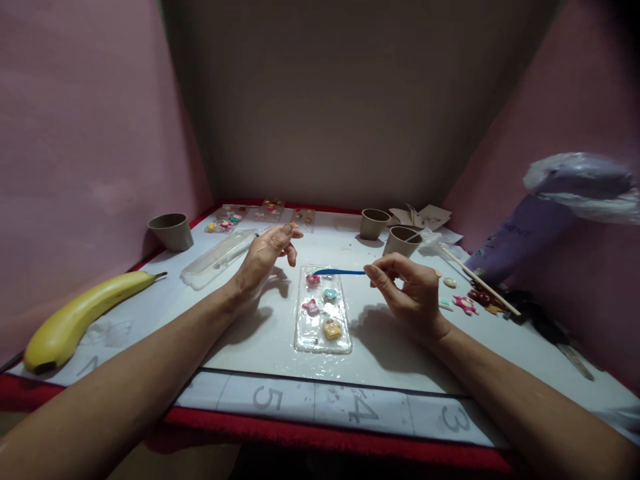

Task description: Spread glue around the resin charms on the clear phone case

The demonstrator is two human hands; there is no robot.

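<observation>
A clear phone case (pixel 324 340) lies on the white board, its surface coated in something glossy. Stuck on it are several small charms, among them a yellow one like a slice of bread (pixel 332 329), a teal one (pixel 330 295) and pink ones (pixel 311 306). My right hand (pixel 407 290) pinches a slim blue plastic sculpting tool (pixel 340 271) between thumb and fingers. The tool's pointed tip is over the upper left of the case, by a pink charm; whether it touches is unclear. To the left of the case, my left hand (pixel 270 257) hovers with loosely bent, parted fingers, holding nothing visible.
Brown cups (pixel 171 233) stand at left and back right. Decorated clear cases (pixel 225 220) lie at the back, a clear tray (pixel 215 260) at left. A banana (pixel 85 320) is front left. Loose charms (pixel 466 305), a wooden stick (pixel 480 280) and a purple bag (pixel 515 233) are right.
</observation>
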